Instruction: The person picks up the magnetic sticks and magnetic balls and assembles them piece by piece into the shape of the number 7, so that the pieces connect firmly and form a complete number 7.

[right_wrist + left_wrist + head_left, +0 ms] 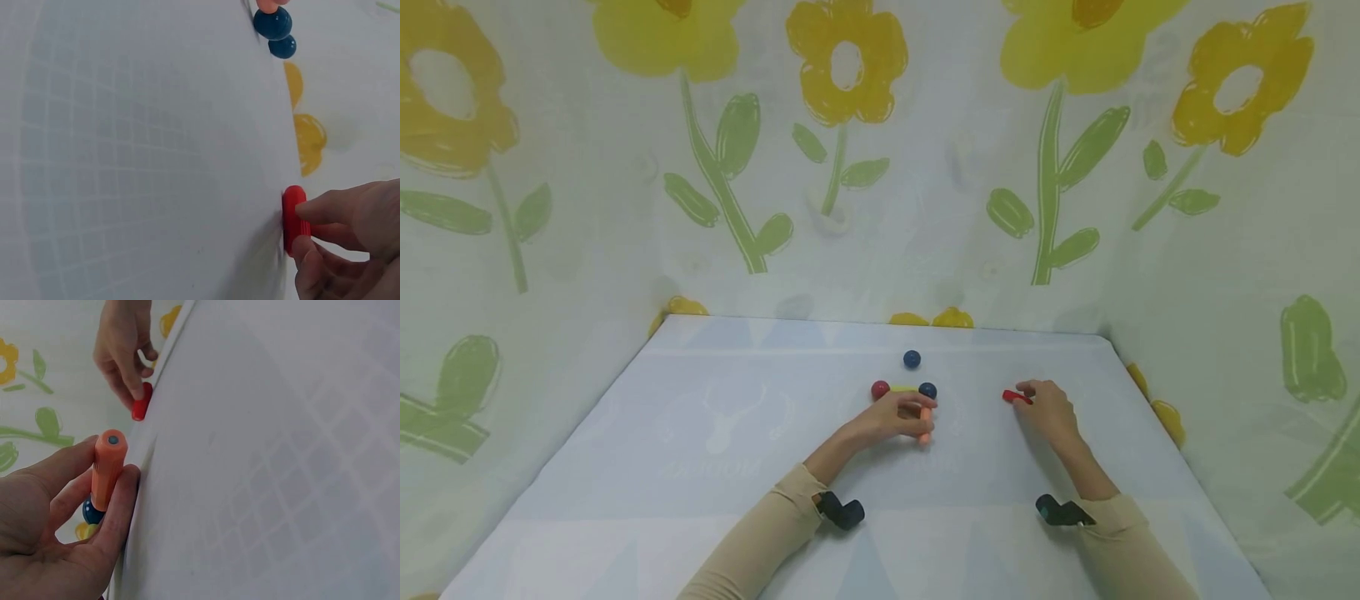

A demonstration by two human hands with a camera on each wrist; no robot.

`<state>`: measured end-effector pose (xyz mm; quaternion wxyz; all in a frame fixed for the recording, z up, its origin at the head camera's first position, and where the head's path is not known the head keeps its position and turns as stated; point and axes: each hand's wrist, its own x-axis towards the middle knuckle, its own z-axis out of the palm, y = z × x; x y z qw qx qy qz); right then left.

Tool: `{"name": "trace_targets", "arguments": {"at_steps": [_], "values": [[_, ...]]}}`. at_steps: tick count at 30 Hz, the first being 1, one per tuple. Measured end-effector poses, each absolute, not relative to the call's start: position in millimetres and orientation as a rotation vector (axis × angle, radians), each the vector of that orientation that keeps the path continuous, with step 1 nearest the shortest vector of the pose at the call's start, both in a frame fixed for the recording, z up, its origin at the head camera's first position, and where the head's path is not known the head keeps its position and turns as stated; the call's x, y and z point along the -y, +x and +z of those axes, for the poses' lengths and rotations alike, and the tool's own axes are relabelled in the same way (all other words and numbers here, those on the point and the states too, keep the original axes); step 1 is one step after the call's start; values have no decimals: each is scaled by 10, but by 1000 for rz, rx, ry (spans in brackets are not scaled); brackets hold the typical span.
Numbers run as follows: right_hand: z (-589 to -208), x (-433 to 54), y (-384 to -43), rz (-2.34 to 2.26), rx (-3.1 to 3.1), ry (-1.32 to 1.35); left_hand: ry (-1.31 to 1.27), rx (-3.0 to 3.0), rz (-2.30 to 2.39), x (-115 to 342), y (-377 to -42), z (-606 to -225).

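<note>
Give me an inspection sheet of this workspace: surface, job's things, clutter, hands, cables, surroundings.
Surface: table pale, faintly patterned.
Job's things: yellow rod between red ball and near blue ball; far blue ball apart, behind them.
Clutter: nothing seen.
Hands: left hand pinches orange rod, its joining to the near blue ball unclear; right hand pinches red rod.
Cables: nothing seen.
Surroundings: flower-printed walls.

A white table (985, 467) bears pale blue triangles (793, 333) along its far edge and more at the near side, with a faint antler print (726, 421) on the left. Pale cloth walls (917, 242) stand left, right and far, printed with yellow flowers (847, 65), green stems (1047, 192) and leaves (1094, 147).
</note>
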<state>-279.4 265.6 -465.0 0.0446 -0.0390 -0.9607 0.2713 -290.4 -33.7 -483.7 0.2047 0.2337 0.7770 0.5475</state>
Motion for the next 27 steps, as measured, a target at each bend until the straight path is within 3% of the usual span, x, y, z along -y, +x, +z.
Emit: {"name": "trace_targets", "arguments": {"at_steps": [27], "values": [[-4704, -2640, -2792, 826, 2950, -125, 662, -2156, 1532, 340, -2903, -4832]]}}
